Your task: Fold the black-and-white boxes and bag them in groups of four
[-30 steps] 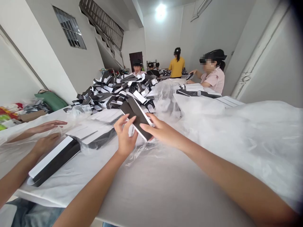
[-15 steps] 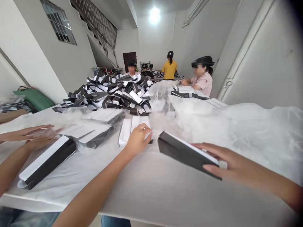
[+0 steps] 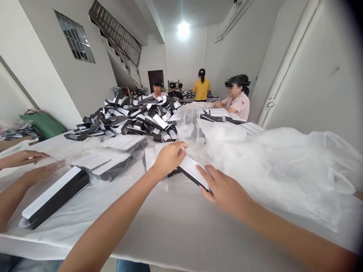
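My right hand (image 3: pixel 222 189) grips a long, slim black-and-white box (image 3: pixel 193 169) by its near end, thumb on one side and fingers over the top. The far end of this box reaches into the mouth of a clear plastic bag (image 3: pixel 165 184). White-topped boxes (image 3: pixel 150 152) lie inside that bag, partly hidden by my left hand (image 3: pixel 169 156). The fingers of my left hand are curled closed on the bag's edge, beside the far end of the held box.
A large heap of black-and-white boxes (image 3: pixel 133 117) covers the back of the table (image 3: pixel 181 226). Clear bags (image 3: pixel 278 162) spread to the right. At left, a co-worker's hands (image 3: pixel 36 173) are beside a filled bag (image 3: pixel 110 164) and a loose box (image 3: pixel 56 196). Other people work farther back.
My right hand has moved left and away from me, bringing the box from outside to the bag's mouth. My left hand stays at the bag. The co-worker's upper hand has drawn back left.
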`<state>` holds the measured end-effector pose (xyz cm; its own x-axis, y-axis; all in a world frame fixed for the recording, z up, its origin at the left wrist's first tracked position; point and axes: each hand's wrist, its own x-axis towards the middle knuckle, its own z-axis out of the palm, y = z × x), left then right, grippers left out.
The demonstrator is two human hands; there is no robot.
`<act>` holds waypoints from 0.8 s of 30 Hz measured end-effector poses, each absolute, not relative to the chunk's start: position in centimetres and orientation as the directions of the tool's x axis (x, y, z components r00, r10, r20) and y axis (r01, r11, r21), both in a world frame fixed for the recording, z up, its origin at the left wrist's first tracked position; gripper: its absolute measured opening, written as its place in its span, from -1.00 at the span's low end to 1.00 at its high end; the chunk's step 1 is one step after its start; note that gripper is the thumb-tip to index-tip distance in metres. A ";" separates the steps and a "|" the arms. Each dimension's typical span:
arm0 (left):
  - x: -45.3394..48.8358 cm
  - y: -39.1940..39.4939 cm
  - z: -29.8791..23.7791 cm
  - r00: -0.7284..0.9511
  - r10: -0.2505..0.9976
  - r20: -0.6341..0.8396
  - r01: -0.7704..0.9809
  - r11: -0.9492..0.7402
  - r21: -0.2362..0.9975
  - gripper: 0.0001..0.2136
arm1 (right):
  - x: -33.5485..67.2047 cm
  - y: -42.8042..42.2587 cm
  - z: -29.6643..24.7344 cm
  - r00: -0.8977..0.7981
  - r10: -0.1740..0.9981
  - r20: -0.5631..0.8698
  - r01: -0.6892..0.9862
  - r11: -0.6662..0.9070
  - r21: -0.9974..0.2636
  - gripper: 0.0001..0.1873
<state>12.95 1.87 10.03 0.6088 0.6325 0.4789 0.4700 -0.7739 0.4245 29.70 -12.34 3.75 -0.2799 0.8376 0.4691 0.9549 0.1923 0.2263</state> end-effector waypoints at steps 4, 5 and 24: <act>14.0 -0.1 9.0 0.610 0.609 0.508 0.474 -0.793 0.382 -0.75 | 29.4 -10.2 3.5 -0.194 0.848 0.494 0.975 0.109 0.195 -0.49; 14.3 -0.5 8.5 0.623 0.603 0.498 0.475 -0.798 0.371 -0.76 | 29.3 -9.6 3.5 -0.167 0.858 0.485 0.978 0.080 0.194 -0.51; 13.8 -1.4 0.3 0.642 0.600 0.477 0.428 -0.797 0.426 -0.64 | 30.3 -6.1 -2.4 0.043 0.830 0.556 0.852 0.260 -0.454 -0.68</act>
